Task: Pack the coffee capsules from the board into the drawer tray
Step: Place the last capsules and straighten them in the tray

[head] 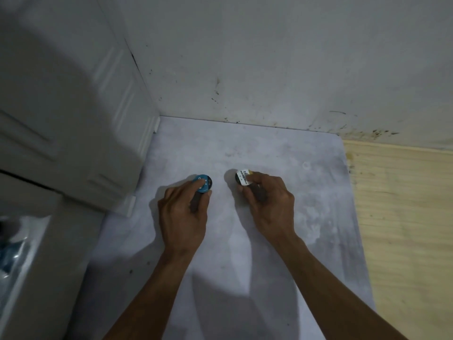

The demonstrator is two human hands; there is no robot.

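Two coffee capsules sit on the pale grey board (245,148). My left hand (182,217) grips a capsule with a blue lid (204,181), fingers wrapped around its dark body. My right hand (267,204) grips a capsule with a white printed lid (241,177) in the same way. Both capsules are near the middle of the board, about a hand's width apart. The drawer tray (14,246) shows blurred at the lower left edge, with blue items inside it.
A white cabinet (73,119) with panelled doors stands at the left, its corner close to my left hand. A stained white wall (269,57) runs behind the board. A light wooden surface (404,217) lies to the right of the board.
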